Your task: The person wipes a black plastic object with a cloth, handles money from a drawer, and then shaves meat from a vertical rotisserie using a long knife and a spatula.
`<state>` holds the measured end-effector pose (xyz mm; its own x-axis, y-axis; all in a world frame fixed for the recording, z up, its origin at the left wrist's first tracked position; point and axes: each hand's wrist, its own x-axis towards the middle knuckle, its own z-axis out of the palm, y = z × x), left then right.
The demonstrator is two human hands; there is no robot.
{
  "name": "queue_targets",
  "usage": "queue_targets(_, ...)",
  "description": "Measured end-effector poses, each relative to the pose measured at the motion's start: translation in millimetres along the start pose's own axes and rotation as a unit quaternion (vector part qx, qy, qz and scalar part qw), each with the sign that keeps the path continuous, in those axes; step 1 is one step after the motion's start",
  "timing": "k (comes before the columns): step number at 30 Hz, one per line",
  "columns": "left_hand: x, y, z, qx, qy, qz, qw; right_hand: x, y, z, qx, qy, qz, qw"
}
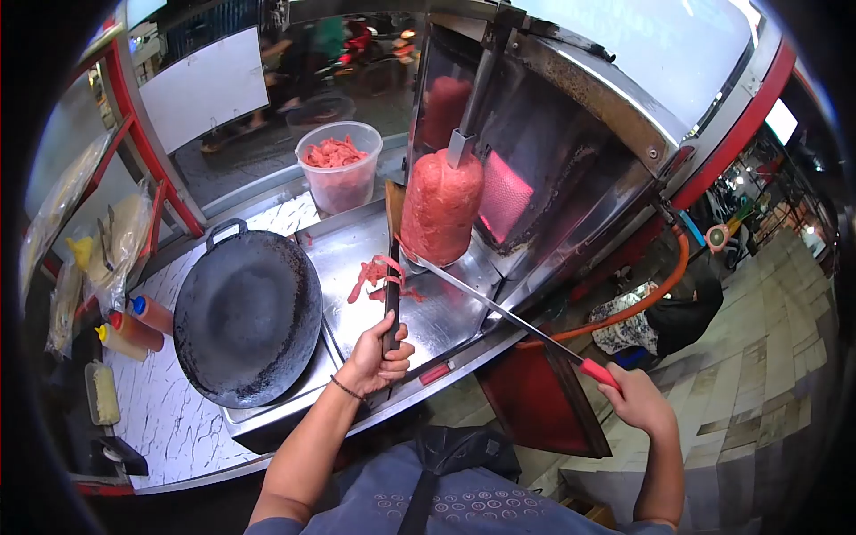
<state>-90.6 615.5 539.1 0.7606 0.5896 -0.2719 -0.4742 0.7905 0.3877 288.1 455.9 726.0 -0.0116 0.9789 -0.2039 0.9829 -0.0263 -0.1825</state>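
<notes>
A thick reddish cone of meat [443,209] stands upright on a spit beside the glowing grill. My left hand [379,357] is closed round the dark handle of a flat tool [393,214], whose upper end rests near the meat's left side. Strips of cut meat [374,275] lie across and around this tool above the metal tray [437,312]. In my right hand [635,397] is the red handle of a long knife [508,316]. Its blade reaches up and left, its tip at the bottom of the cone.
A black wok [248,319] sits left of the tray. Behind it stands a clear bucket [339,185] of meat strips. Sauce bottles [135,332] and a small container [102,393] are at the far left. An orange hose [660,290] curves at the right, near a person [687,312].
</notes>
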Motion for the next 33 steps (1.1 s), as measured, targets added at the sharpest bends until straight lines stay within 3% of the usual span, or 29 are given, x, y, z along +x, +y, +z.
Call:
queue_targets(8,-7.1,-0.2,-1.4,0.011,0.015,-0.007,1.0,1.0,-1.6,7.5,-0.034,0.058,-0.049,0.997)
queue_targets(10,-6.1,-1.0,-2.1,0.013,0.006,-0.008,1.0,-7.7,-0.7,-1.7,-0.009,0.033,0.007,0.999)
queue_targets(14,-8.5,-1.6,0.7,0.024,0.029,-0.001,0.999,6.5,-6.8,11.0,-0.022,0.071,-0.044,0.996)
queue_targets(18,-12.1,-1.0,3.1,0.051,0.037,-0.015,0.998,-3.5,-5.4,-9.6,-0.02,0.033,0.006,0.999)
queue_targets(20,-12.7,-9.1,12.7,0.171,0.148,0.007,0.974,-2.8,2.7,-2.6,-0.035,0.065,-0.038,0.997)
queue_targets(26,-32.1,-29.5,5.4,0.356,0.175,0.056,0.916,-1.2,-4.1,-26.2,0.102,0.041,-0.049,0.993)
queue_targets(28,-37.5,-40.7,15.1,0.44,0.168,0.093,0.877,26.0,-23.8,15.5,0.184,0.077,-0.043,0.979)
queue_targets(29,-35.3,-45.3,10.5,0.452,0.169,0.086,0.872,42.5,-38.1,44.8,0.207,0.134,-0.082,0.966)
queue_targets(30,-28.1,-46.6,6.4,0.45,0.165,0.087,0.873,55.8,-67.6,62.6,0.279,0.135,-0.058,0.949)
queue_targets(31,-19.3,-49.9,1.0,0.461,0.183,0.13,0.858,76.2,-75.4,93.0,0.317,0.139,-0.058,0.936)
queue_targets(33,2.9,-61.5,-12.8,0.507,0.209,0.188,0.815,115.0,-124.9,117.0,0.361,0.238,-0.092,0.897)
